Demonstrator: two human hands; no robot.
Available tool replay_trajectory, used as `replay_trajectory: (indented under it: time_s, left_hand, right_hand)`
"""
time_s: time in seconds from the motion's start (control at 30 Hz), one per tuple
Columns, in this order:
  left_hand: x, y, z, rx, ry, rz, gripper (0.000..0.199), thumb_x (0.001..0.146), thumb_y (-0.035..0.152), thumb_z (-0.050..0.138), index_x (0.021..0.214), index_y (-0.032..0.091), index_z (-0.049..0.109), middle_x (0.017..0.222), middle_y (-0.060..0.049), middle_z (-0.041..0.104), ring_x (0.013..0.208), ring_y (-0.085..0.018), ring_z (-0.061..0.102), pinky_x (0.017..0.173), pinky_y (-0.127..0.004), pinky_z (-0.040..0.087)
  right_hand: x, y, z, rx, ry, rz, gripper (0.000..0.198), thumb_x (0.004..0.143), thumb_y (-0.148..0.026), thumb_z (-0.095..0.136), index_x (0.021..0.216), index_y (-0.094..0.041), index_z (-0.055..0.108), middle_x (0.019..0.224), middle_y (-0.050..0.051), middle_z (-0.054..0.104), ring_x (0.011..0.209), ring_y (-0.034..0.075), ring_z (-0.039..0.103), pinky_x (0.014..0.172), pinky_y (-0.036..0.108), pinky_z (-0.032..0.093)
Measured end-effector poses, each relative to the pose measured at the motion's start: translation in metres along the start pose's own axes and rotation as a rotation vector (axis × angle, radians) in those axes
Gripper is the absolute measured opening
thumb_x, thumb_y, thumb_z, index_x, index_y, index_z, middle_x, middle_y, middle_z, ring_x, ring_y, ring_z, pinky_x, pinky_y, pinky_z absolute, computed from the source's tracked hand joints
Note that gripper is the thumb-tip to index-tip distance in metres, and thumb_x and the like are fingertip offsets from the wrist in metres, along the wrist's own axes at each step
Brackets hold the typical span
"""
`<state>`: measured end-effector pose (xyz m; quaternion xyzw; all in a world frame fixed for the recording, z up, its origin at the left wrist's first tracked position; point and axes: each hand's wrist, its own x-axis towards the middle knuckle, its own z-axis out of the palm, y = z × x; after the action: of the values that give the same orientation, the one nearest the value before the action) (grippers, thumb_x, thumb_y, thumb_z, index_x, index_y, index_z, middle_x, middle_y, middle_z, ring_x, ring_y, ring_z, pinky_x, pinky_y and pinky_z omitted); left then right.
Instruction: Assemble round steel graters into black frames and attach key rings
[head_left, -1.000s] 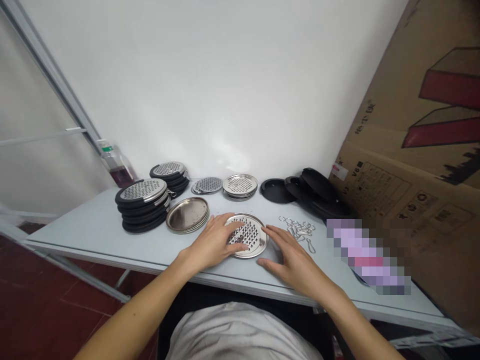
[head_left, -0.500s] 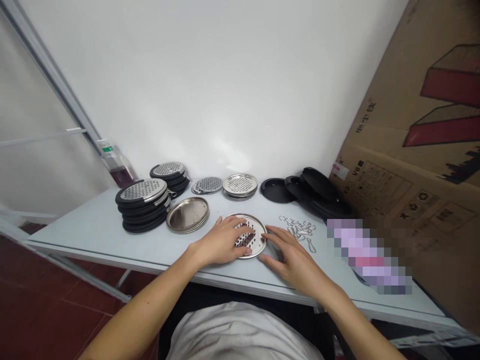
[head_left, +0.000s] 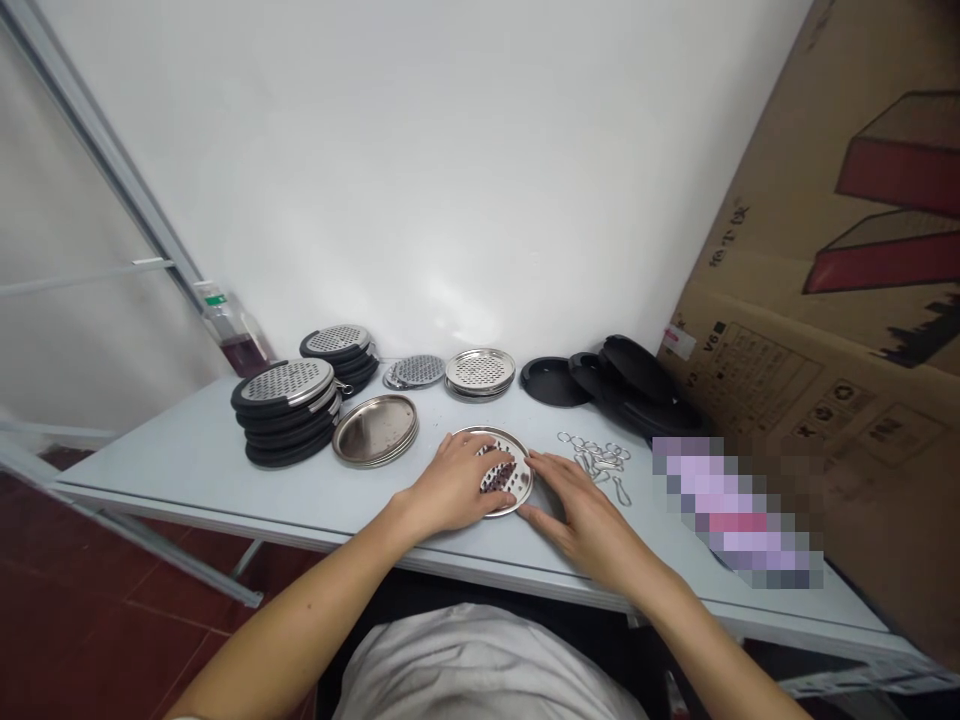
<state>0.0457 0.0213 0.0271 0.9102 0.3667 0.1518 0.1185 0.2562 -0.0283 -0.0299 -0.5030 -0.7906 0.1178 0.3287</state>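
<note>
A round metal grater plate (head_left: 513, 468) with dark holes lies in a shiny rimmed metal dish near the table's front edge. Across its left part rests my left hand (head_left: 454, 485), fingers spread over the holes and thumb near the front rim. My right hand (head_left: 577, 505) is at the right rim, its fingertips and thumb apart and touching or very close to the edge. Just right of that hand lies a pile of small metal carabiner clips and rings (head_left: 600, 460). Left of my left hand is a stack of shallow metal dishes (head_left: 375, 430).
Stacks of black-rimmed round graters (head_left: 289, 410) stand at the left, near a bottle of dark liquid (head_left: 241, 345). Loose grater discs (head_left: 420, 370) and a grater-topped dish stack (head_left: 480, 372) sit behind. Black round trays (head_left: 559, 382) and a large cardboard box (head_left: 810, 400) are at the right.
My left hand has shifted slightly right over the grater plate, its fingers a little more bent. My right hand stays at the rim, almost unmoved.
</note>
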Motion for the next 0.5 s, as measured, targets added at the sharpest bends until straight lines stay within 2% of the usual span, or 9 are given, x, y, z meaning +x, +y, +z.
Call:
replay_trajectory:
  time_s: [0.13, 0.23, 0.4, 0.5]
  left_hand:
    - [-0.007, -0.005, -0.006, -0.109, 0.025, -0.021, 0.067, 0.081, 0.046, 0.070, 0.142, 0.031, 0.044, 0.150, -0.008, 0.040, 0.139, -0.029, 0.036, 0.114, -0.045, 0.032]
    - [-0.024, -0.018, -0.009, -0.150, 0.071, -0.052, 0.075, 0.078, 0.053, 0.070, 0.143, 0.029, 0.041, 0.154, -0.010, 0.033, 0.143, -0.028, 0.031, 0.116, -0.045, 0.031]
    - [-0.060, -0.036, -0.004, -0.079, 0.181, -0.056, 0.064, 0.074, 0.058, 0.072, 0.124, 0.022, 0.054, 0.141, -0.014, 0.047, 0.133, -0.029, 0.042, 0.112, -0.045, 0.036]
    - [-0.068, -0.037, -0.001, -0.061, 0.223, -0.045, 0.062, 0.075, 0.057, 0.072, 0.123, 0.021, 0.055, 0.137, -0.013, 0.051, 0.130, -0.029, 0.044, 0.111, -0.047, 0.037]
  right_hand:
    - [-0.001, -0.002, -0.001, -0.015, -0.013, 0.005, 0.056, 0.091, -0.048, 0.055, 0.140, -0.022, 0.045, 0.143, 0.011, 0.052, 0.136, 0.029, 0.043, 0.111, 0.050, 0.039]
    - [-0.001, -0.002, -0.002, -0.032, -0.025, 0.029, 0.056, 0.090, -0.048, 0.056, 0.139, -0.021, 0.048, 0.144, 0.013, 0.050, 0.136, 0.030, 0.042, 0.111, 0.051, 0.038]
    - [-0.002, -0.002, -0.004, -0.035, -0.028, 0.059, 0.048, 0.089, -0.049, 0.057, 0.129, -0.022, 0.058, 0.142, 0.014, 0.052, 0.135, 0.032, 0.043, 0.111, 0.052, 0.038]
    - [-0.002, -0.003, -0.005, -0.030, -0.028, 0.067, 0.043, 0.088, -0.049, 0.058, 0.123, -0.024, 0.061, 0.141, 0.012, 0.053, 0.134, 0.032, 0.045, 0.110, 0.053, 0.039]
